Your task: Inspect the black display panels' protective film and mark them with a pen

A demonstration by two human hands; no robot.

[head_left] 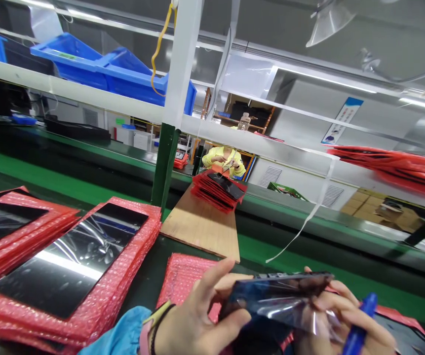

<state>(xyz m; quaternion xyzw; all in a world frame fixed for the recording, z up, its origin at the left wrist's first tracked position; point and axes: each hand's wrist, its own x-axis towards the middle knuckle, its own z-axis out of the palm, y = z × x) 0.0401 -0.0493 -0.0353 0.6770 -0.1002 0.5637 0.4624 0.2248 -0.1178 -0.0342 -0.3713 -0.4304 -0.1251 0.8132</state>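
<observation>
Between my two hands is a dark, glossy flat screen panel [271, 291], tilted and seen nearly edge-on, with crinkled clear film [297, 315] on its face. My left hand [201, 318] grips its left end, thumb in front and fingers behind. At the right end, my right hand [345, 315] pinches the panel and film. A blue pen [360, 320] is also tucked between that hand's fingers. Beneath and behind my left hand lies pink bubble wrap [186, 276]. The panel's lower part is hard to make out.
Left, a black panel [75, 251] lies on stacked pink bubble-wrap sheets [131, 256], beside another such stack [57, 227]. A wooden board [201, 227] bears red-wrapped panels [219, 190]. A green post [166, 167] rises ahead. Blue bins [104, 69] sit overhead; a person in yellow [223, 158] works beyond.
</observation>
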